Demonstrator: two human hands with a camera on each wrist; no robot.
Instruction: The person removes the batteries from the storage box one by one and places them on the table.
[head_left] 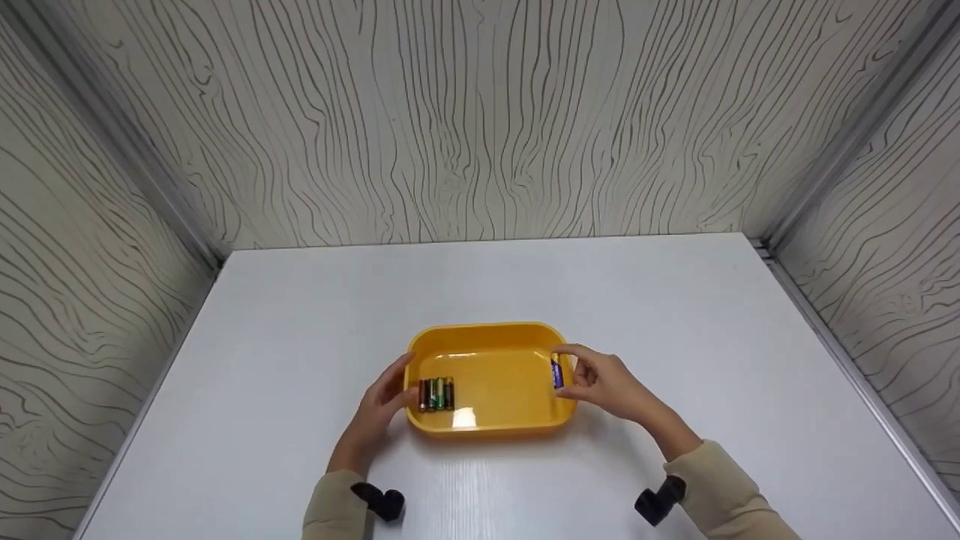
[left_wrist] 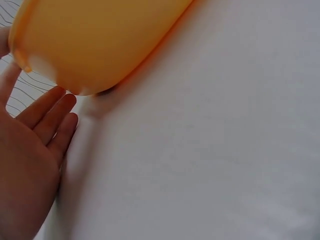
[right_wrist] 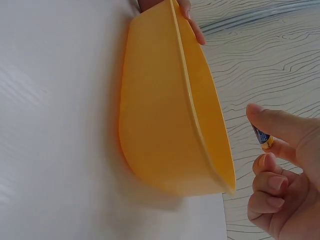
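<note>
A yellow plastic basin (head_left: 495, 431) with rounded corners stands on the table. My left hand (head_left: 375, 411) holds its left end, thumb and index finger at the rim; in the left wrist view the other fingers (left_wrist: 52, 115) reach toward its outer wall. Inside, near that end, several batteries (head_left: 436, 394) lie side by side, with dark, green and copper-coloured casings. At the right end my right hand (head_left: 616, 386) pinches a blue battery (head_left: 556, 373) by its ends between thumb and index finger. The right wrist view shows this battery's yellow end (right_wrist: 268, 143) above the rim.
The white table (head_left: 262, 375) extends around the basin on all sides. Wood-grain patterned panels (head_left: 480, 120) enclose its back and both sides. A black wrist camera (head_left: 660, 501) sits at the right sleeve, another camera (head_left: 380, 502) at the left.
</note>
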